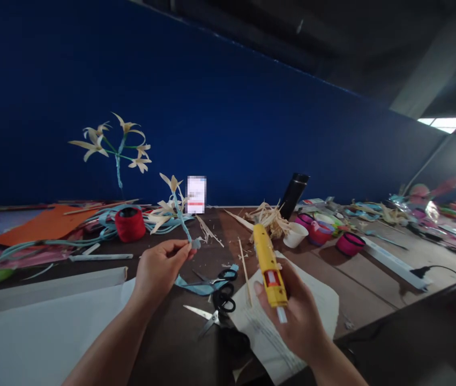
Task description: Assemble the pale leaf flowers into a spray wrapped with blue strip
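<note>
Between the fingertips of my left hand [162,268] is the blue-wrapped stem of a handmade flower [174,185] with pale petals. A small light blue scrap [196,244] sticks out beyond those fingertips. My right hand [298,305] is wrapped round a yellow glue gun [267,262], its nozzle pointing away from me and a clear glue stick showing at the rear. Below and between both hands lie black-handled scissors [211,317], with a second pair [225,275] just behind and a light blue strip [199,287] beside it.
A finished-looking flower spray [119,155] stands against the blue wall. A red spool [129,224] sits at left near orange paper [46,222]. Dried husks [271,217], a white cup [295,235], a black bottle [294,194] and a power strip [396,262] are at right. Paper [324,295] lies under my right hand.
</note>
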Demonstrator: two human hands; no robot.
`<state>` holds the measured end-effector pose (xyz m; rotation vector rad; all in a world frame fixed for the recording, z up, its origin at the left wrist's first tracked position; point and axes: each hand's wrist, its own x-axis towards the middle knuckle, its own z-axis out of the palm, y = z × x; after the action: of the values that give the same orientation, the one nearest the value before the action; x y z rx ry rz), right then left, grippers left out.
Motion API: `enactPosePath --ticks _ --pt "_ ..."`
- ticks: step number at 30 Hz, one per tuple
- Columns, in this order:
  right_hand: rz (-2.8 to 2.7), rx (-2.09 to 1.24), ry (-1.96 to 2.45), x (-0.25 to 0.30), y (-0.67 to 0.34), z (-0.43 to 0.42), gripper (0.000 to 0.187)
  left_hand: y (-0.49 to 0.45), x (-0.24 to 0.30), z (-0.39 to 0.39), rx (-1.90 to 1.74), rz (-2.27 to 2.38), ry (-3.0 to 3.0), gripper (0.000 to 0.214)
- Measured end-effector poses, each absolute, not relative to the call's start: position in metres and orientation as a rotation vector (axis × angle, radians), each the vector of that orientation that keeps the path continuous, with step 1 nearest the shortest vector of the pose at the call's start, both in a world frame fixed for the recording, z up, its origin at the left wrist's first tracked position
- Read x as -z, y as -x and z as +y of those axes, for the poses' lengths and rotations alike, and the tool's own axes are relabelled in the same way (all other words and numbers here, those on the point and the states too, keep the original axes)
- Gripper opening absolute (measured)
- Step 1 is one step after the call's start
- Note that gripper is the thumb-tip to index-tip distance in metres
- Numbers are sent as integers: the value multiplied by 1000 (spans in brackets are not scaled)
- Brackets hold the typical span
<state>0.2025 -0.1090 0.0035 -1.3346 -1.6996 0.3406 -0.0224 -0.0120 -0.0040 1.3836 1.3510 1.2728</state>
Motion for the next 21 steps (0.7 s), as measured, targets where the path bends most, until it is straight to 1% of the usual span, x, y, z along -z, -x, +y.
enactPosePath --ticks 1,4,6,12,17,21 --pt "-1704 -373 1278 -6 -193 -110 28 23 6 -10 -1291 1324 -1352 29" --pt "-1733 -434 1136 -10 -168 -110 29 25 8 -7 -1338 1261 -1276 30" --pt "-1750 -441 1073 -10 -157 -108 26 25 6 -8 -1349 1244 -1244 29" --pt "-1750 -531 1244 1 -146 -108 12 22 -2 -11 -1366 1241 -1143 22" --pt "-1732 -545 1251 8 -143 -107 9 22 -3 -11 -1391 1173 -1115 21" --pt "-1708 -396 1252 15 -142 -106 12 22 -7 -14 -1378 1190 -1110 19"
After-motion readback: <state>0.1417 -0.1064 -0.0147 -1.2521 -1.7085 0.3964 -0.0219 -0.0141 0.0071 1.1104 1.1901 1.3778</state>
